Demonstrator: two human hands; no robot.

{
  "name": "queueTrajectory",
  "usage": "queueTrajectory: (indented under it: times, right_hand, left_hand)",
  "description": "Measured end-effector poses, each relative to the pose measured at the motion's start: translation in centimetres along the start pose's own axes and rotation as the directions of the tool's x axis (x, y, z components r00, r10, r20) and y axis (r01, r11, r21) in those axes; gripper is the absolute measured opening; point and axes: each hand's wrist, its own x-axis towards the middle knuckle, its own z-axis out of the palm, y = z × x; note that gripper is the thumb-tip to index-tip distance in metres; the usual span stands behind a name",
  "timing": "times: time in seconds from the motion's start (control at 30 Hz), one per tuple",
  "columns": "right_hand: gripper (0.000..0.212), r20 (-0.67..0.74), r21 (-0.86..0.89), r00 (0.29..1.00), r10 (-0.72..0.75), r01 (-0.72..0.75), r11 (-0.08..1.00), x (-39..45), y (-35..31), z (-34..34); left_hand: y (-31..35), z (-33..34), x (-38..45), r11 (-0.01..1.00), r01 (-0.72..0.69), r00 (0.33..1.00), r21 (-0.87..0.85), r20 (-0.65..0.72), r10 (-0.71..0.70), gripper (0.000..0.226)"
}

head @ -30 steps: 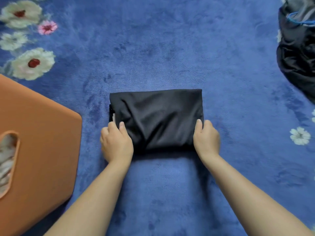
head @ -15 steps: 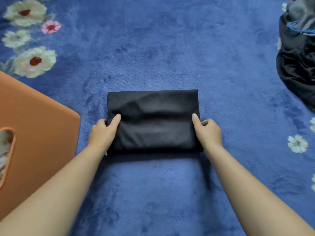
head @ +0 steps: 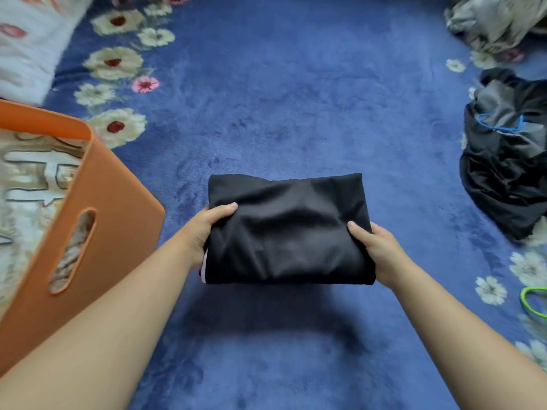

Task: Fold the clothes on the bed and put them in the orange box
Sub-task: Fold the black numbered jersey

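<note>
We see the left hand gripping the left edge of the folded black garment, thumb on top; the right hand grips its right edge likewise. The garment is held above the blue floral bedspread, shadow below. The orange box sits left, holding printed fabric. Dark unfolded clothes lie right, grey ones beyond.

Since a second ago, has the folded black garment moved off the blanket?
Yes. The folded black garment, gripped by left hand and right hand, is lifted above the blue blanket; its shadow lies underneath.
</note>
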Motion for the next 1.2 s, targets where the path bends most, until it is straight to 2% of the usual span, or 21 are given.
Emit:
queueTrajectory:
  times: [0.1, 0.23, 0.4, 0.5, 0.6, 0.67, 0.83, 0.93, 1.03, 1.1, 1.2]
  right_hand:
    - [0.009, 0.02, 0.002, 0.995, -0.093, 0.093, 0.996, -3.0, -2.6, -0.7]
    - [0.011, 0.056, 0.032, 0.982, -0.181, 0.179, 0.983, -7.6, -6.3, -0.8]
    - [0.014, 0.182, -0.006, 0.948, -0.262, 0.267, 0.964, -13.5, -11.0, 1.4]
    - [0.013, 0.287, -0.061, 0.915, -0.285, 0.314, 0.947, -16.9, -13.9, 4.1]
    - [0.013, 0.37, -0.133, 0.881, -0.294, 0.364, 0.922, -19.2, -16.0, 7.6]
    - [0.012, 0.417, -0.208, 0.862, -0.288, 0.399, 0.893, -20.2, -17.0, 10.6]
    - [0.013, 0.463, -0.359, 0.833, -0.304, 0.49, 0.794, -21.4, -18.7, 19.3]
    - [0.01, 0.449, -0.515, 0.823, -0.348, 0.556, 0.652, -21.0, -19.9, 24.6]
    - [0.009, 0.457, -0.702, 0.799, -0.392, 0.594, 0.393, -19.6, -21.5, 30.2]
    - [0.013, 0.495, -0.778, 0.794, -0.353, 0.586, 0.227, -18.1, -22.0, 33.7]
    - [0.019, 0.54, -0.822, 0.8, -0.263, 0.568, 0.04, -15.6, -21.5, 37.8]
  left_hand:
    - [1.5, 1.0, -2.8, 0.994, -0.104, 0.995, 0.019, 0.0, 0.104, 0.033]
    - [4.4, 2.0, -8.6, 0.971, -0.237, 0.972, 0.034, -0.003, 0.237, 0.022]
    - [7.9, 0.6, -17.7, 0.938, -0.34, 0.94, 0.073, 0.012, 0.34, 0.013]
    - [9.0, -2.4, -22.7, 0.941, -0.312, 0.948, 0.128, -0.029, 0.318, 0.021]
    - [9.7, -5.9, -25.8, 0.955, -0.249, 0.956, 0.162, -0.118, 0.27, 0.01]
    - [10.1, -8.5, -27.2, 0.956, -0.236, 0.955, 0.175, -0.138, 0.261, 0.011]
    - [11.9, -15.6, -28.5, 0.97, -0.2, 0.948, 0.137, -0.225, 0.227, 0.016]
    - [12.5, -19.0, -27.7, 0.985, -0.161, 0.952, 0.058, -0.254, 0.17, 0.015]
    - [11.8, -21.7, -26.0, 0.991, -0.133, 0.965, -0.011, -0.227, 0.127, 0.023]
    - [10.6, -23.0, -24.6, 0.994, -0.103, 0.977, -0.04, -0.192, 0.094, 0.039]
    - [9.5, -24.2, -23.3, 1.0, -0.011, 0.987, -0.009, -0.158, 0.009, 0.039]
